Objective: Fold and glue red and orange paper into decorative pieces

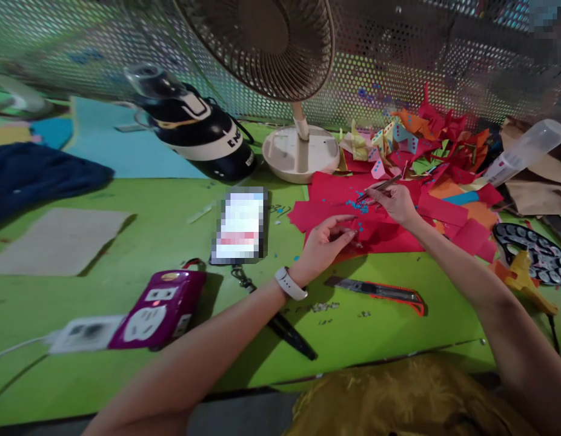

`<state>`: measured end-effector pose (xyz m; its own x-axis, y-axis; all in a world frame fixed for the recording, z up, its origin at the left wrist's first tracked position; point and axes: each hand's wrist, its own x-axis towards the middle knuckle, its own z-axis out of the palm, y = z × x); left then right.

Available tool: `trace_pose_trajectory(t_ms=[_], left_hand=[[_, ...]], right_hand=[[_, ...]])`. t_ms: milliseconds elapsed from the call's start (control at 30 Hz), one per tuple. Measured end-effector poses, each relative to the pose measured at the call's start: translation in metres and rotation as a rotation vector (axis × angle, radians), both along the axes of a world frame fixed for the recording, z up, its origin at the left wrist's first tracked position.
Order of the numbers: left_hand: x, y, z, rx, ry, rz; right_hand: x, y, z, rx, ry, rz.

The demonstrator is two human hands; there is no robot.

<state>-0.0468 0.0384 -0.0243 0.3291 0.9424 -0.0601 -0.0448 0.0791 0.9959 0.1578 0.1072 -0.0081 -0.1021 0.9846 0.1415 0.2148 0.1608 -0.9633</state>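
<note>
Partly past red paper — left hand

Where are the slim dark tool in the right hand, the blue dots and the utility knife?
Slim dark tool [389,182]: head view, on the shaft's upper part.
Blue dots [363,208]: head view, on the cluster's densest part.
Utility knife [375,289]: head view, on the middle of its body.

Head-worn view, forward and down
</note>
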Motion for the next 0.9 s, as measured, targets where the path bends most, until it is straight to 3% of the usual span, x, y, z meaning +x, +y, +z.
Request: trace_pose_trajectory(t_ms=[467,900], left_hand=[[0.0008,0.0015,-0.0011,0.035,0.047,0.006],[0.0019,0.0038,-0.0053,0.058,0.046,0.023]], right_hand=[[0.0005,-0.0048,-0.0037,0.093,-0.071,0.036],[0.0001,-0.0035,0.0033,0.116,-0.079,-0.007]])
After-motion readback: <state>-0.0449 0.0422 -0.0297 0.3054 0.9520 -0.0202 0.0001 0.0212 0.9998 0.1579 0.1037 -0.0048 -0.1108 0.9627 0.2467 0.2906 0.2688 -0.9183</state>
